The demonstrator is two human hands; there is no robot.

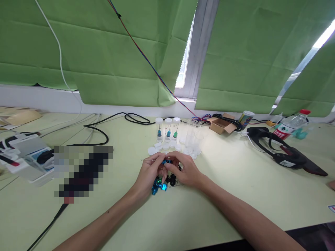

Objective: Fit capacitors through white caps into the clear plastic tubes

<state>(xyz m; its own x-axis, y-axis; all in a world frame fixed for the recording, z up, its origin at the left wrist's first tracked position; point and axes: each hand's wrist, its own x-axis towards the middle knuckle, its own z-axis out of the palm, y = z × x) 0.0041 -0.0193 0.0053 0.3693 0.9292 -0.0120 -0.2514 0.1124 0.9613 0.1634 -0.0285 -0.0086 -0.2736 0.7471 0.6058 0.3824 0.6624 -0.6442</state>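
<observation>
My left hand (149,171) and my right hand (186,169) meet over the table, fingers closed. Between the right fingertips sits a small shiny blue part (167,161). A thin wire (146,160) sticks out leftward from the left hand's pinch; whether it joins the blue part is hidden. Under the hands lies a pile of blue parts (155,188), with a green part (159,181), black parts (172,180) and thin wires among them. Just beyond stand three capped clear tubes (167,137), two holding a blue part and one a green part, each with a wire.
Several uncapped clear tubes (190,139) and loose white caps (152,151) are behind the hands. Farther right are a cardboard box (221,126), a printed can (246,120), a black headset (285,158) and a bottle (291,125). Black cable (104,130) and white equipment (28,157) lie left.
</observation>
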